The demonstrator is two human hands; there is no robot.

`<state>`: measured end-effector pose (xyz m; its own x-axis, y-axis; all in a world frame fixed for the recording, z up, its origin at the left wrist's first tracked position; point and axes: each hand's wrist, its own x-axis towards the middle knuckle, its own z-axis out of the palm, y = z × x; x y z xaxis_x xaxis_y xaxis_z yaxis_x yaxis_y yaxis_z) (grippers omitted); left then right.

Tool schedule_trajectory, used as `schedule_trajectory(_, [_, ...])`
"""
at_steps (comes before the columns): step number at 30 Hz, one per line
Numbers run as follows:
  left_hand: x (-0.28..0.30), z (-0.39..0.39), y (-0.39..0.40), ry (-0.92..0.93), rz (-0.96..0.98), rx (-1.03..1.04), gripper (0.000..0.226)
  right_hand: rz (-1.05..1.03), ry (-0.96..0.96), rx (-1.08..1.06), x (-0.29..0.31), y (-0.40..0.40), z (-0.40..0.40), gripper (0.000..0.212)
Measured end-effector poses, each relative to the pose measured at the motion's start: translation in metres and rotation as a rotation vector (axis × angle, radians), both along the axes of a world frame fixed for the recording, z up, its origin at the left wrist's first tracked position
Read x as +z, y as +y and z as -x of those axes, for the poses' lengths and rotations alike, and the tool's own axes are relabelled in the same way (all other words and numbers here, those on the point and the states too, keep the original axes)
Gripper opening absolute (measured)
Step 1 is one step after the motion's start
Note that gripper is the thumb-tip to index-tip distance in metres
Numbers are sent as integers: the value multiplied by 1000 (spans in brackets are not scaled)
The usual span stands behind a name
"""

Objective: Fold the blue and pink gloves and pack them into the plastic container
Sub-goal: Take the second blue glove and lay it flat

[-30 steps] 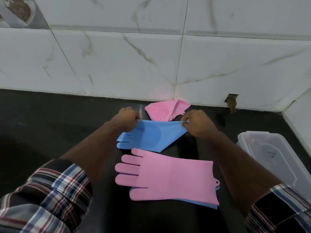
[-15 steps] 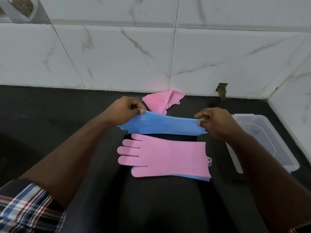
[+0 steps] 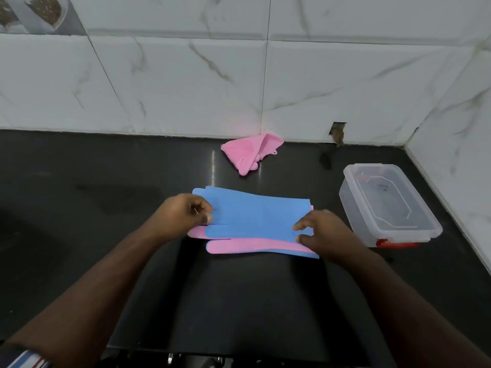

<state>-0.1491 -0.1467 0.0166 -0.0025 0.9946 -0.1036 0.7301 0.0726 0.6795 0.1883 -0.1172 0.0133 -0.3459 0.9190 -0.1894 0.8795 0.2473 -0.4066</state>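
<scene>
On counter (image 3: pixel 79 235): both hands pinch blue glove (image 3: pixel 255 216).

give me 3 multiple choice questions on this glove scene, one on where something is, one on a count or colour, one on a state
1. Where is the plastic container?
A. right of the glove stack
B. left of the stack
C. against the back wall

2. What colour is the top glove of the stack?
A. pink
B. blue
C. green

3. How does the lone pink glove near the wall lie?
A. spread flat
B. folded over
C. inside the container

Answers
1. A: it stands on the counter beside the right hand.
2. B: the left hand and right hand grip a blue glove over a pink one.
3. B: it lies doubled up by the tiles.
</scene>
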Motion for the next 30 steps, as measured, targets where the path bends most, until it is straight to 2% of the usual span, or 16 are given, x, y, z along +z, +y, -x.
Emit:
schedule_trajectory(2, [-8, -6, -6, 105, 33, -110, 16, -4, -60, 42, -5, 0, 6, 32])
schedule_trajectory(5, [-20, -10, -12, 367, 22, -207, 28, -1, -133, 53, -12, 3, 5, 34])
schedule_trajectory(8, [-24, -13, -16, 438, -57, -215, 26, -13, -202, 86, -17, 4, 2, 34])
schedule_trajectory(12, [-17, -15, -17, 364, -154, -197, 9, -110, -209, 68, -22, 3, 0, 30])
schedule_trajectory(16, [2, -18, -17, 183, -238, -135, 8, -427, -97, -26, -16, 1, -9, 23])
schedule_trajectory(19, [12, -19, -25, 98, -253, -124, 6, -553, -67, -21, -7, -9, -17, 20])
schedule_trajectory(21, [9, -21, -33, 76, -189, -164, 5, -500, -106, 11, -7, -20, -20, 22])
schedule_trajectory(24, [-3, -22, -45, 4, -85, -149, 3, -277, -145, 24, -16, -34, -22, 26])
schedule_trajectory(28, [-12, -13, -39, -20, -204, 194, 9, -167, -45, -44, -23, -39, -17, 27])
schedule_trajectory(30, [-16, -5, -32, -27, -198, 335, 7, -140, 12, -79, -24, -35, -12, 28])
